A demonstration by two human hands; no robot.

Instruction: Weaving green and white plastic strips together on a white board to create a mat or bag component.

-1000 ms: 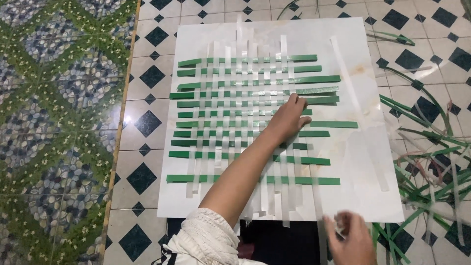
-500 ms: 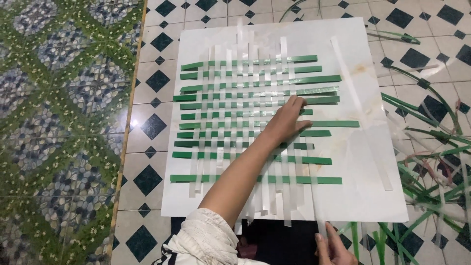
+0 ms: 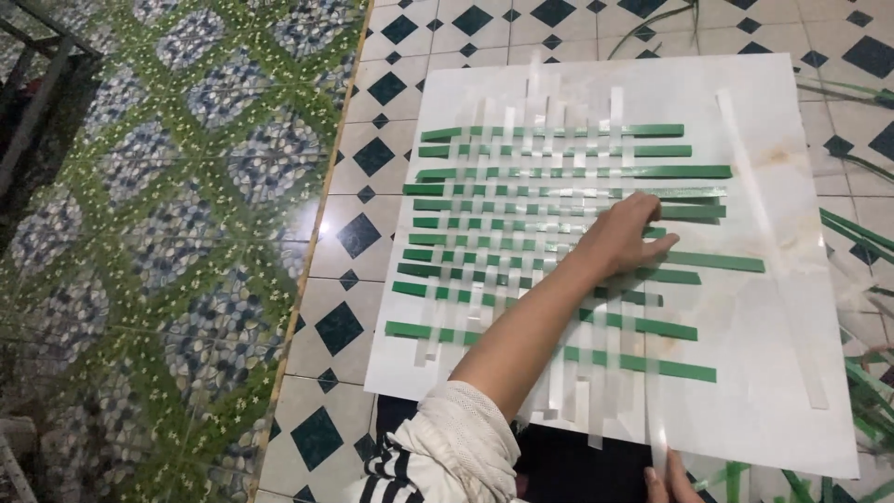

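Since half a second ago the left hand (image 3: pixel 622 237) has stayed pressed flat, fingers spread, on the weave (image 3: pixel 549 242), while the right hand (image 3: pixel 672 482) has slipped lower, mostly out of frame (its grip cannot be told) beside a white strip (image 3: pixel 652 410). The weave, glossy flat green and translucent white strips crossed in a checker, lies on a white board (image 3: pixel 782 307) over the tiled floor (image 3: pixel 345 242).

No packages, labels, signs or screens show anywhere in the view.
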